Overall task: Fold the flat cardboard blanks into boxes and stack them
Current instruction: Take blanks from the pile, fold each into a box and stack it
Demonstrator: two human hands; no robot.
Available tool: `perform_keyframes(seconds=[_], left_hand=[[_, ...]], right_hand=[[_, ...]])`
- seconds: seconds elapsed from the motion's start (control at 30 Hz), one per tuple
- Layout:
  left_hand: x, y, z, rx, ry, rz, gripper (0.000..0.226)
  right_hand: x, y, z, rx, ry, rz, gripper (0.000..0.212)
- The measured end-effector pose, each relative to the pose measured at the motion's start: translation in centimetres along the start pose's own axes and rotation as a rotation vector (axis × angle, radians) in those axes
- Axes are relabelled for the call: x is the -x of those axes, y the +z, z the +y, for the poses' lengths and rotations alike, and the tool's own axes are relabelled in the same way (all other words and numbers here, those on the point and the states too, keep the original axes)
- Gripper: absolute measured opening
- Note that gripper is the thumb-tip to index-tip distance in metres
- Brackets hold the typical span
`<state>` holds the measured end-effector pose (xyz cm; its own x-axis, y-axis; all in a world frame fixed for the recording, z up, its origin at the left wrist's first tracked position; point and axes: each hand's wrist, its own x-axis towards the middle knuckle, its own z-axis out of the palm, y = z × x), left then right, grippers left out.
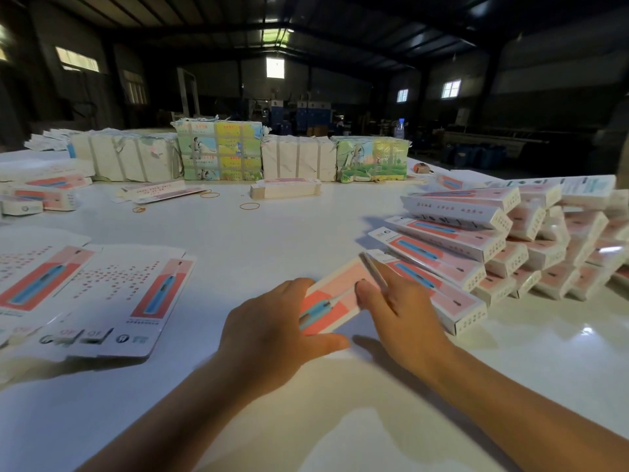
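Left hand [272, 330]: grips the near end of the box, fingers curled under.
Right hand [396, 310]: fingers straight, pressing its top.
Box [332, 299]: lower centre, beside the stack [476, 240].
Blanks [102, 294]: left, flat.

Factory/warehouse packing hall. Dark pitched steel roof [238, 15] w/ exposed beams, small high windows [275, 67] in the walls, blue cabinets [308, 114] & machinery at the far end. Big white table [272, 233] loaded w/ production stock: strapped paper-wrapped bundles [218, 149] in a row, flat printed blanks [126, 294] at left, folded boxes [493, 247] piled at right, rubber bands [249, 206] lying loose on the table. Water bottle [399, 128] stands behind the bundles.
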<state>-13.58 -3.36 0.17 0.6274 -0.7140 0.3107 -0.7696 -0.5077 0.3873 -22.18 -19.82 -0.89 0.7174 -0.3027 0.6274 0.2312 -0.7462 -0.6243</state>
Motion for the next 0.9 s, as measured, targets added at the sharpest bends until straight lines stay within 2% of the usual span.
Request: perform_keyframes(seconds=[0.07, 0.13, 0.17, 0.23, 0.27, 0.3, 0.37, 0.47, 0.6, 0.73, 0.9], left_hand=[[0.1, 0.0, -0.1, -0.014, -0.001, -0.004, 0.084], [0.2, -0.1, -0.3, -0.029, -0.01, -0.006, 0.071], [0.2, -0.2, -0.4, -0.036, -0.012, -0.009, 0.068], [0.3, -0.3, -0.6, -0.056, -0.009, -0.003, 0.072], [0.2, -0.3, -0.6, -0.072, -0.004, 0.012, 0.072], [0.3, -0.4, -0.6, -0.089, 0.003, 0.034, 0.07], [0.2, -0.4, -0.6, -0.117, 0.015, 0.087, 0.068], [0.1, 0.0, -0.7, -0.136, 0.025, 0.132, 0.069], [0.1, 0.1, -0.8, -0.13, 0.04, 0.156, 0.069], [0.2, 0.2, -0.8, -0.128, 0.051, 0.148, 0.068], [0.3, 0.0, -0.7, -0.128, 0.061, 0.151, 0.067]], right_hand=[[0.1, -0.3, 0.1, 0.356, -0.065, -0.07, 0.044], [0.4, -0.4, 0.3, 0.423, -0.02, -0.145, 0.063], [0.5, -0.4, 0.2, 0.285, 0.039, -0.154, 0.062], [0.0, -0.2, -0.3, -0.306, 0.264, -0.09, 0.046], [-0.4, -0.2, -0.4, -0.524, 0.366, -0.079, 0.043], [-0.8, -0.2, -0.3, -0.645, 0.401, -0.092, 0.042], [-1.0, -0.1, -0.1, -0.714, 0.365, -0.118, 0.033], [-0.9, -0.1, -0.1, -0.746, 0.301, -0.099, 0.026], [-0.7, -0.3, 0.1, -0.723, 0.322, -0.037, 0.035], [-0.7, -0.5, -0.4, -0.631, 0.32, -0.024, 0.034], [-0.3, -0.4, -0.2, -0.443, 0.241, -0.027, 0.047]])
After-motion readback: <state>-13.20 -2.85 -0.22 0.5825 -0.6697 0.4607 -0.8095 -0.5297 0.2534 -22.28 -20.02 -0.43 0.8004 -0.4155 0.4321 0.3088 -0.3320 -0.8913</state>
